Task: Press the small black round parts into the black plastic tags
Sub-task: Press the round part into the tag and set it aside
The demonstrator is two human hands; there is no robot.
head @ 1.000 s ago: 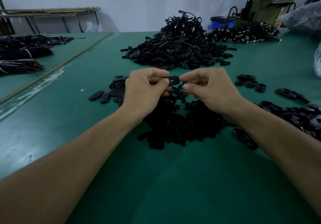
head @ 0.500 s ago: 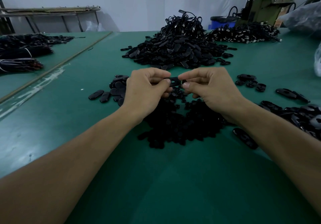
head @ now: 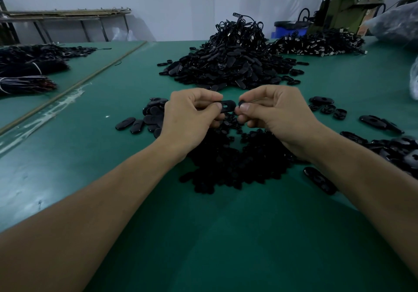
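Note:
My left hand (head: pixel 190 119) pinches one end of a flat black oval tag (head: pixel 227 105) between thumb and fingers, holding it level above the table; a small hole shows in its top. My right hand (head: pixel 273 115) pinches a small black round part (head: pixel 241 104) between thumb and forefinger, right at the tag's free end. Below both hands lies a dark heap of small round parts (head: pixel 235 162) on the green table (head: pixel 203 235).
A large pile of black tags (head: pixel 230 65) rises behind the hands. Loose tags lie at the left (head: pixel 140 122) and right (head: pixel 325 108), with more at the right edge (head: pixel 398 149). Bundled cords (head: pixel 24 74) lie far left; a machine (head: pixel 348 13) stands at back right.
My right hand has drawn slightly away from the tag to the right, so the tag's free end and its hole now show.

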